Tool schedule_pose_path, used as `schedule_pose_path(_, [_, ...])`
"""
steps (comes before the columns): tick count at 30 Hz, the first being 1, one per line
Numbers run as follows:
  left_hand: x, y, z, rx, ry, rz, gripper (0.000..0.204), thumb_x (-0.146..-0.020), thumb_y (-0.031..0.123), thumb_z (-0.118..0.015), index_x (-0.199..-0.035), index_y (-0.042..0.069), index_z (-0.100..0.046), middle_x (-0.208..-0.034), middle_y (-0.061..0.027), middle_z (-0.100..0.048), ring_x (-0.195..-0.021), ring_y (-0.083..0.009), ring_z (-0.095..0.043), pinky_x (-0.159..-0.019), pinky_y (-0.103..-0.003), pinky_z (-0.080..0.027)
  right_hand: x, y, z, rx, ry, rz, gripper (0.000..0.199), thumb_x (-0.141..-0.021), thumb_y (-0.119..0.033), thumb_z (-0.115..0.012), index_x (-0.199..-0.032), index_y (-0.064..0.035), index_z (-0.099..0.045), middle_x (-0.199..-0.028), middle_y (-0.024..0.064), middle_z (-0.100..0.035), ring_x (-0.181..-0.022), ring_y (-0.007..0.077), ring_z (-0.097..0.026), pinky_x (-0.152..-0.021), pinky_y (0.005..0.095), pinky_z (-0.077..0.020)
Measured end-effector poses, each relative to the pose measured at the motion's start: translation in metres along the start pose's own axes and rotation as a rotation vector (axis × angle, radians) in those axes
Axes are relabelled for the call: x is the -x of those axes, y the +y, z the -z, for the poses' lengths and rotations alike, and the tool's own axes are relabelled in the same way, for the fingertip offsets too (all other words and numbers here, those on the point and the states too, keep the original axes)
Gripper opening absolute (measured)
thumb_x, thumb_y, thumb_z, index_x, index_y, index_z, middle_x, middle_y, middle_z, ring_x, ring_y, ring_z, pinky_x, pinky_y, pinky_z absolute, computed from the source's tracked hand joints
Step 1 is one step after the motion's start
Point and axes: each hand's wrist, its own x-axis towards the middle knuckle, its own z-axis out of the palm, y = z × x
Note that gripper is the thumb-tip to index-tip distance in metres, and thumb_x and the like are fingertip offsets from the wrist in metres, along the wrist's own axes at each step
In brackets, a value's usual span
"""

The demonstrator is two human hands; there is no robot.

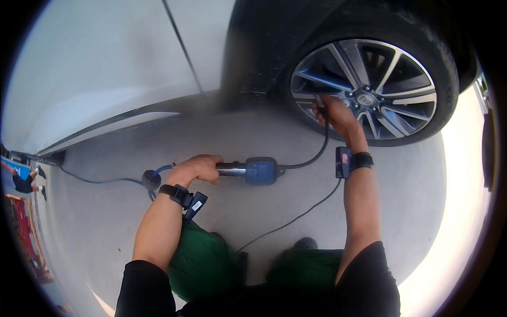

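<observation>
My left hand (198,169) is closed around the metal handle of a tyre inflator (261,171) with a blue, black-rimmed gauge body, held level above the ground. From the gauge's right end a black hose (317,152) curves up to my right hand (338,113). That hand grips the hose end, and a small metal chuck (318,99) sticks out past the fingers. It is in front of the lower left spokes of a car wheel (364,98); whether the chuck touches the rim or a valve I cannot tell. A blue air line (163,169) runs behind my left wrist.
The black tyre (448,79) stands on grey ground (253,206) beside a pale car body (132,58). A dark supply hose (105,182) trails left to a dark round piece (151,179). A thin cable (296,219) hangs from my right wrist device. Another person (24,182) is far left.
</observation>
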Motion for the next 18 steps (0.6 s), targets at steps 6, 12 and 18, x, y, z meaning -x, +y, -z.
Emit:
schedule_pose_path(6, [-0.029, 0.012, 0.009, -0.003, -0.137, 0.049, 0.065, -0.074, 0.014, -0.074, -0.135, 0.008, -0.055, -0.125, -0.0185, -0.064, -0.119, -0.0339, -0.059, -0.095, -0.044, -0.046, -0.009, 0.008, 0.002, -0.202, 0.029, 0.138, 0.038, -0.104, -0.039, -0.042, -0.084, -0.0104, -0.055, -0.071, -0.0025, -0.05, -0.059, 0.0103, -0.044, -0.054, 0.024, -0.0341])
schedule_pose_path(12, [-0.019, 0.014, 0.006, 0.042, -0.169, -0.047, 0.071, -0.075, 0.02, -0.076, -0.141, 0.014, -0.051, -0.13, -0.0149, -0.062, -0.119, -0.0345, -0.058, -0.097, -0.045, -0.045, -0.043, 0.037, 0.017, -0.16, 0.056, 0.242, 0.03, -0.104, -0.034, -0.05, -0.096, -0.0064, -0.059, -0.077, -0.0004, -0.051, -0.065, 0.0093, -0.045, -0.058, 0.0241, -0.0354])
schedule_pose_path(18, [-0.052, 0.036, -0.006, 0.084, -0.404, 0.024, 0.065, -0.075, 0.03, -0.083, -0.133, 0.009, -0.06, -0.123, -0.0148, -0.065, -0.114, -0.0289, -0.061, -0.094, -0.043, -0.047, -0.057, 0.057, 0.026, -0.06, 0.186, 0.276, 0.037, -0.104, -0.044, -0.048, -0.099, -0.0091, -0.059, -0.068, -0.0039, -0.043, -0.051, 0.0053, -0.038, -0.046, 0.0219, -0.0284])
